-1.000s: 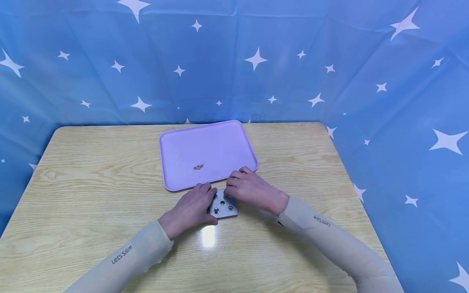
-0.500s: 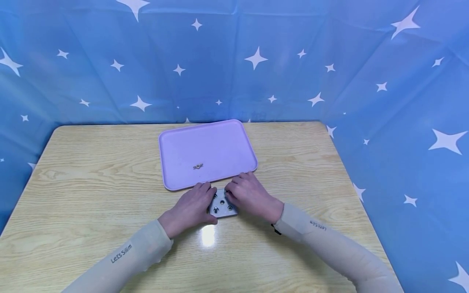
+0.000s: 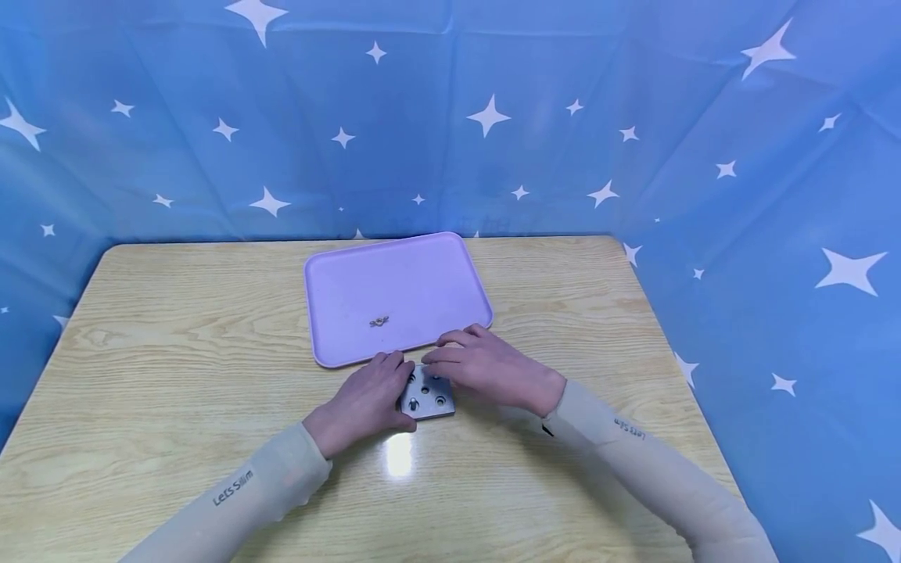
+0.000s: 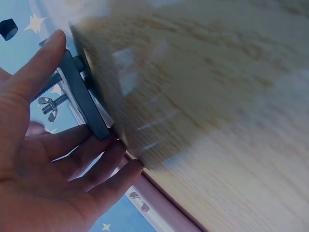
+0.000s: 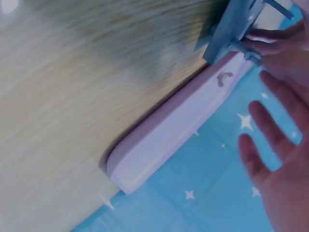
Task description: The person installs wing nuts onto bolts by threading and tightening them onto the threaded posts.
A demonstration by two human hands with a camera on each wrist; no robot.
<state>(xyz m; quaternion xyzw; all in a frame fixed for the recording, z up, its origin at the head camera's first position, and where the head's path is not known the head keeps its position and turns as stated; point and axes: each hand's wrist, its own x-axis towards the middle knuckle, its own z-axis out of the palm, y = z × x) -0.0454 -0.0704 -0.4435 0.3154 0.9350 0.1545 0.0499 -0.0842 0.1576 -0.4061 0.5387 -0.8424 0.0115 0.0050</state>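
Observation:
A grey metal plate (image 3: 425, 395) with several holes stands raised on the wooden table, in front of the tray. My left hand (image 3: 371, 391) grips its left side, thumb at the near edge and fingers at the far edge. In the left wrist view, a wing nut (image 4: 49, 108) sits on a threaded bolt rising from the plate. My right hand (image 3: 486, 367) is over the far right corner; in the right wrist view its thumb and forefinger pinch another wing nut (image 5: 252, 55) on a bolt there. Its other fingers are spread away.
Behind the plate lies a purple tray (image 3: 401, 274), its near edge close to both hands. Wing nuts (image 3: 379, 321) lie together on it. The wooden table (image 3: 176, 336) extends to both sides, with a blue star-patterned cloth (image 3: 415, 102) hanging behind.
My right hand turned inward at the plate's far right corner, then swung back with its fingers spread out leftward. My left hand stayed on the plate.

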